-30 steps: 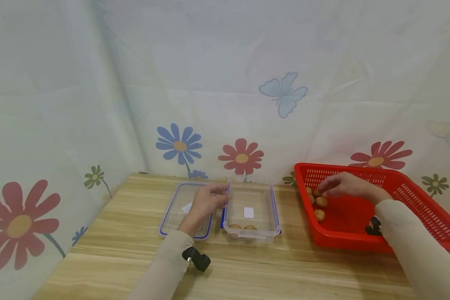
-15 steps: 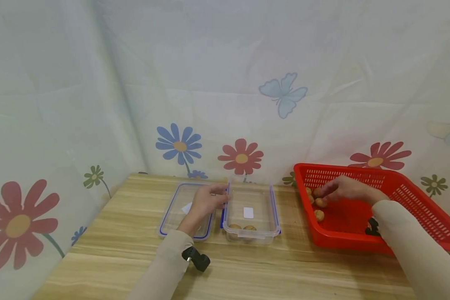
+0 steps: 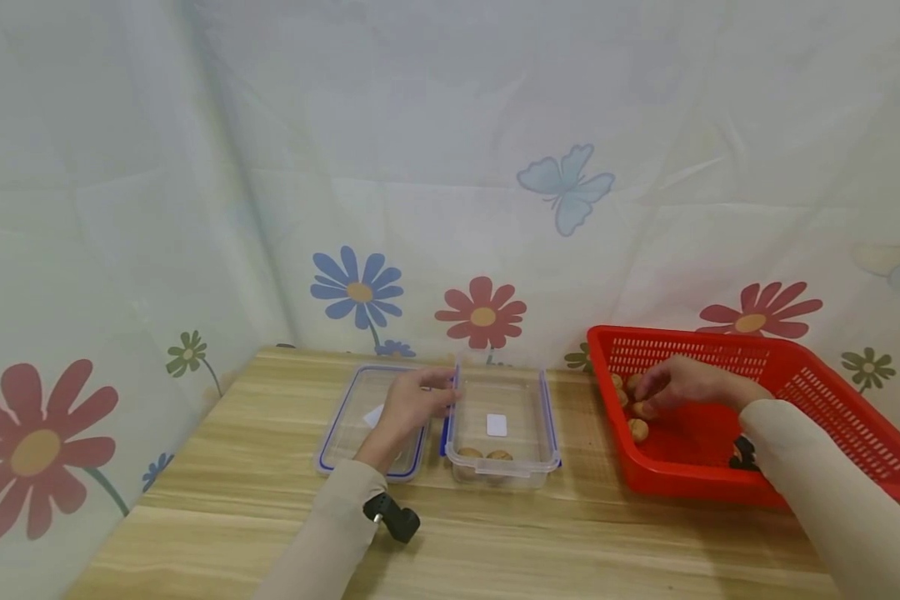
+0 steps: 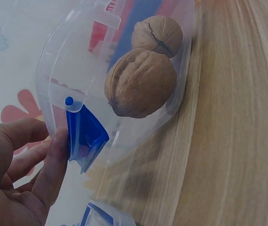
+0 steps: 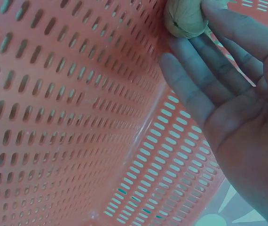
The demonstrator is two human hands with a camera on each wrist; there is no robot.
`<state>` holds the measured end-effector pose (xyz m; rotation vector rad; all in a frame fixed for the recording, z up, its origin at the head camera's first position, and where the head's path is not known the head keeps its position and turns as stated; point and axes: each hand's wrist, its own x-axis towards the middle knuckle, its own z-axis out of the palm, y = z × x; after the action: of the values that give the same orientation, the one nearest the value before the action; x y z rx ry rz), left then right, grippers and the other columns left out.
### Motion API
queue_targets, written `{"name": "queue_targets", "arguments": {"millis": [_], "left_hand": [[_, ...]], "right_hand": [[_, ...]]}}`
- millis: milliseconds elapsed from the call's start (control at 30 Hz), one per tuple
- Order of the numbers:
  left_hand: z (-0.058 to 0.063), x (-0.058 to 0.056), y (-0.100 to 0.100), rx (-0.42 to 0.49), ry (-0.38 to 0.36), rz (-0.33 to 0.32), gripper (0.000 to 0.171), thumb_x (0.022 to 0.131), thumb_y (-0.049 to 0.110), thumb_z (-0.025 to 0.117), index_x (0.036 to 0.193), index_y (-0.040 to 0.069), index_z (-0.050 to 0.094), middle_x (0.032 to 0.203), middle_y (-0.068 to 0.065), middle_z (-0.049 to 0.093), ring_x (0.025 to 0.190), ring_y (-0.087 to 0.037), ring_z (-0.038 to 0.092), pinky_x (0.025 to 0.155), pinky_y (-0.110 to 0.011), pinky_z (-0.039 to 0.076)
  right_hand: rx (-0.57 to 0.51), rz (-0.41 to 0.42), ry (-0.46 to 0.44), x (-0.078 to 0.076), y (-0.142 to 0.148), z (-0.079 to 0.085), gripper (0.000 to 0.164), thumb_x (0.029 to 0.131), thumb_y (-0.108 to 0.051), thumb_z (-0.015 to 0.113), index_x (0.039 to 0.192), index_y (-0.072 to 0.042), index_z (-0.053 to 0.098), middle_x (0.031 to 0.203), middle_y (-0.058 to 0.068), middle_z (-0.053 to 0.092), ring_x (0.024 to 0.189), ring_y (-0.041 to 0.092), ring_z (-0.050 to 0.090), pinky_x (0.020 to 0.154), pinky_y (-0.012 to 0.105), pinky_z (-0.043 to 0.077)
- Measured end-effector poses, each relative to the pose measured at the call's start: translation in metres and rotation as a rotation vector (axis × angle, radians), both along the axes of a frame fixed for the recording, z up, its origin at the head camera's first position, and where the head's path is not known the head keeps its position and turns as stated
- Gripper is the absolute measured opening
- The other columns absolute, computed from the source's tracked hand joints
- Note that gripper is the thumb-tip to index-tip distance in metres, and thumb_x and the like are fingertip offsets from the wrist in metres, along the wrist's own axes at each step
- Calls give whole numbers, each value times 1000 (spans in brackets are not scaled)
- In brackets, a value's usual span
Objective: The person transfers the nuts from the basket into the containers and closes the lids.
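My left hand (image 3: 411, 404) grips the left wall of a clear plastic food container (image 3: 498, 471), thumb and fingers on its rim beside a blue clip (image 4: 84, 134). Two walnuts lie at the container's near end, the larger-looking walnut (image 4: 141, 84) in front in the left wrist view. Inside the red plastic basket (image 3: 705, 487), my right hand (image 3: 686, 385) pinches a walnut (image 5: 185, 18) between thumb and fingertips. Several other walnuts are gathered along the basket's left side, among them a near walnut (image 3: 637, 430); the right hand partly covers the group.
A clear lid with a blue seal (image 3: 345, 408) lies on the wooden table (image 3: 510, 550) left of the container, partly behind the left forearm. A white label (image 3: 497, 425) shows on the container. A flowered curtain (image 3: 450, 150) hangs behind the table.
My right hand has lowered slightly and shifted left among the walnuts, its fingers coming down onto one. The left hand and the container have stayed still.
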<state>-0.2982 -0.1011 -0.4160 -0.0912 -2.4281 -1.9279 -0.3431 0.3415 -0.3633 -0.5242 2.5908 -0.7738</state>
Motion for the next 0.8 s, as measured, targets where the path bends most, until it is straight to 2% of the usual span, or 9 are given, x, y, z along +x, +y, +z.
{"name": "queue_targets", "arguments": {"millis": [167, 400, 633, 800], "left_hand": [[1, 1, 0, 9, 1, 0, 39, 95, 3, 77, 133, 0, 72, 114, -17, 72, 89, -26, 76, 80, -34, 67], [0, 1, 0, 16, 11, -6, 39, 95, 2, 77, 133, -1, 72, 114, -18, 72, 91, -28, 76, 80, -34, 67], [1, 1, 0, -12, 4, 0, 39, 95, 5, 77, 134, 2, 72, 116, -17, 72, 94, -28, 77, 82, -34, 66], [0, 1, 1, -23, -5, 6, 39, 95, 6, 77, 134, 4, 73, 116, -15, 72, 94, -26, 76, 82, -33, 66]], "right_hand": [[9, -9, -5, 1, -3, 1, 27, 91, -20, 86, 114, -9, 79, 113, 5, 74, 98, 25, 63, 97, 48, 60], [-28, -4, 31, 0, -3, 4, 36, 92, -22, 85, 124, -7, 77, 118, 6, 74, 102, 25, 65, 101, 57, 58], [-33, -33, 95, 4, -9, 19, 40, 92, -27, 85, 127, -9, 76, 121, 6, 73, 108, 27, 63, 100, 57, 58], [-53, -50, 121, 10, -14, 31, 41, 96, -24, 82, 131, -6, 73, 124, 8, 73, 113, 30, 62, 100, 57, 59]]}}
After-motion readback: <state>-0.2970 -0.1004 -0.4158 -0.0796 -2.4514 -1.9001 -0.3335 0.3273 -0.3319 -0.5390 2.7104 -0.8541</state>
